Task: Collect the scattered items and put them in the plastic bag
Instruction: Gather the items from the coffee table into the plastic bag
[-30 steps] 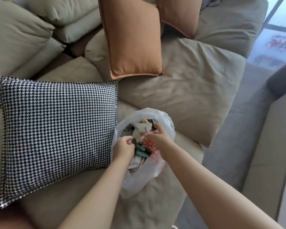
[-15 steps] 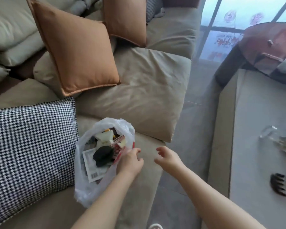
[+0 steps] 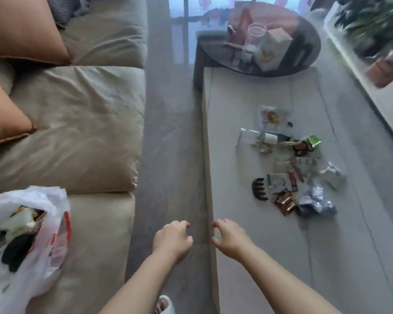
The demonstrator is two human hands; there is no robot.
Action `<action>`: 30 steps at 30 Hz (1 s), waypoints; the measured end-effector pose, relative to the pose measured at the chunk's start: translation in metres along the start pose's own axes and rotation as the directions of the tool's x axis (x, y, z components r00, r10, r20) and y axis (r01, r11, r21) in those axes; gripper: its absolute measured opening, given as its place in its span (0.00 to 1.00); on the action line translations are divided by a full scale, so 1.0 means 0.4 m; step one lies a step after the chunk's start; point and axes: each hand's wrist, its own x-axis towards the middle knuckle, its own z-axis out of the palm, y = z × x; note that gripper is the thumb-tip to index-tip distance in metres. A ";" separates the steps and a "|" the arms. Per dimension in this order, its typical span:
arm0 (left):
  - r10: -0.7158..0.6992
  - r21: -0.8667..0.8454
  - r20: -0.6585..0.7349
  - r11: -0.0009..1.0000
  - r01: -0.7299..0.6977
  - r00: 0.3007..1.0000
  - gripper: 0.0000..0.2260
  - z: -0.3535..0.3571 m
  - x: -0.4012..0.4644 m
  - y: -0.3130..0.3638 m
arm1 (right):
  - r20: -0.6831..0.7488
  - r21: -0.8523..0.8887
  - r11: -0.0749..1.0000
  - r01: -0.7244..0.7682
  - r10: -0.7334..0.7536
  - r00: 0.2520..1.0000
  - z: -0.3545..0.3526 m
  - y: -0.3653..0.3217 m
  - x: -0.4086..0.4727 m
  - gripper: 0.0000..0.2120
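A white plastic bag point(image 3: 52, 225) with red print lies open on the sofa seat at lower left, holding several small items. Scattered items sit on the low grey table point(image 3: 270, 257) to the right: a black hair claw point(image 3: 259, 189), a brown foil packet point(image 3: 285, 202), a crumpled silver wrapper point(image 3: 315, 201), a green packet point(image 3: 312, 141) and a clear packet with a label point(image 3: 259, 136). My left hand point(image 3: 171, 240) hovers over the floor gap, fingers loosely curled, holding nothing. My right hand point(image 3: 230, 235) is at the table's near edge, also empty with fingers apart.
A beige sofa point(image 3: 77, 132) with orange cushions point(image 3: 21, 30) fills the left. A round dark glass table point(image 3: 304, 51) with a glass and boxes stands behind the low table. A potted plant point(image 3: 377, 26) is at top right. A slippered foot point(image 3: 165, 305) shows below.
Both hands have left the bag and moved right toward the low table. The view has swung right, so the bag now sits at the lower left and the scattered items are in sight.
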 end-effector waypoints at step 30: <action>0.237 0.238 0.187 0.931 -0.278 0.953 0.19 0.361 0.345 0.771 | -0.264 -0.144 0.949 -0.279 0.235 0.935 -0.211 0.901 0.137 0.36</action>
